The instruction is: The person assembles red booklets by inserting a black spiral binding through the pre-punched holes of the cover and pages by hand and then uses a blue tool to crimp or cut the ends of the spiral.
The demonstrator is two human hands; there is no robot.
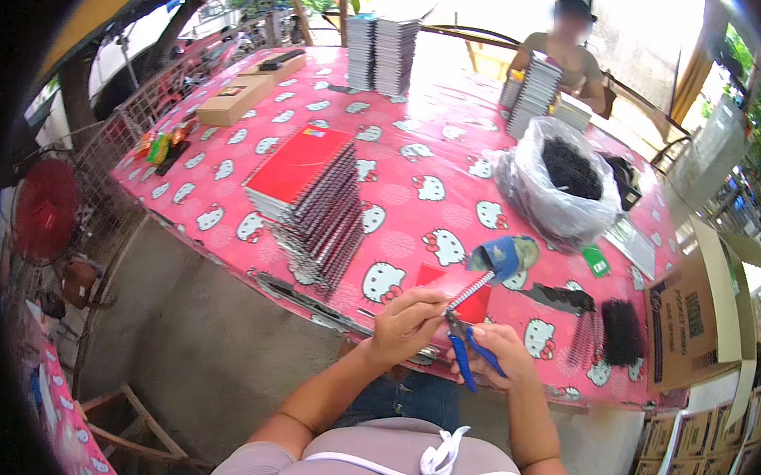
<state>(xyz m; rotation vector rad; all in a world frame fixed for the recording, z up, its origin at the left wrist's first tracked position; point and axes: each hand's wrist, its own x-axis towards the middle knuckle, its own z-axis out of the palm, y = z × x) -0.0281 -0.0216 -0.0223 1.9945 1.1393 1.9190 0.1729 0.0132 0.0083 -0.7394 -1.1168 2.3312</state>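
A long table under a pink cloth printed with white cartoon cats runs away from the hands, in an open-sided, sunlit place with trees beyond. Up and to the left of the hands a slanting stack of red spiral notebooks leans across the cloth. Up and to the right sits a clear plastic bag holding dark coils, and just to the right of the hands lie more black wire spirals. Further right stands an open cardboard box. At the far end are tall stacks of notebooks, and another person sits behind more of them.

The left hand is closed around the lower end of a red notebook, pinching its wire spine between thumb and fingertips. The right hand is clenched on blue-handled pliers, whose nose meets the bottom of the spine, just beside the left fingertips.

The notebook is held above the near table edge, between the two hands. It is tilted, with its silver spiral running up and to the right. A blue cover shows at its top end.
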